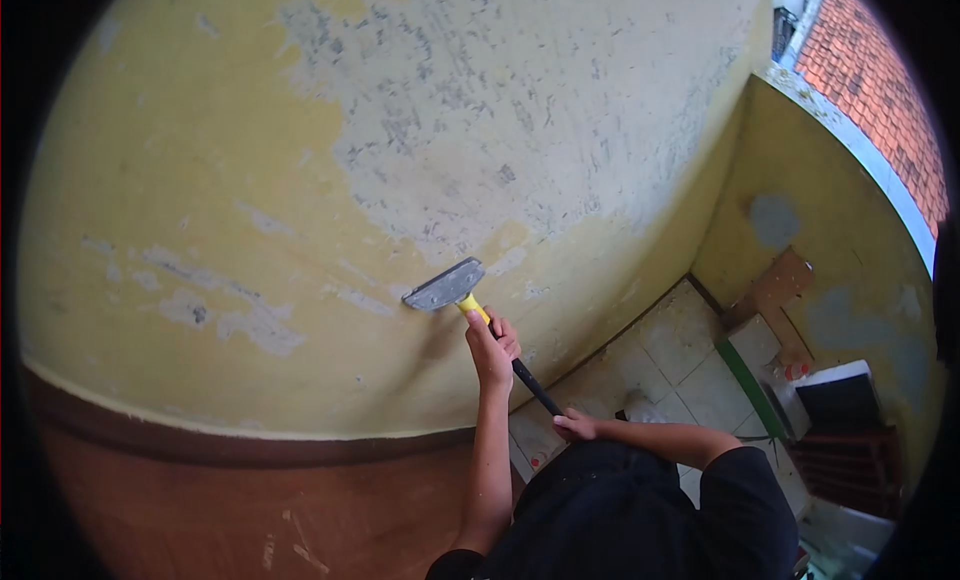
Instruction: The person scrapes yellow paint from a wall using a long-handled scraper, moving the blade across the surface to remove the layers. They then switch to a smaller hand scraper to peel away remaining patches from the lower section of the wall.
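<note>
A long-handled scraper runs diagonally, with a wide grey head, a yellow neck and a black handle. Its head lies at the yellow wall, just below a large patch of bare, pitted plaster. Fingers of my left hand wrap round the handle close to the yellow neck. Further down, near the handle's lower end, my right hand is closed round it. Smaller scraped marks show in the paint left of the head.
Below the wall at left is a reddish-brown surface. A tiled floor lies to the right, with cardboard, a dark box and a brown slatted piece along a lower wall. Roof tiles show beyond.
</note>
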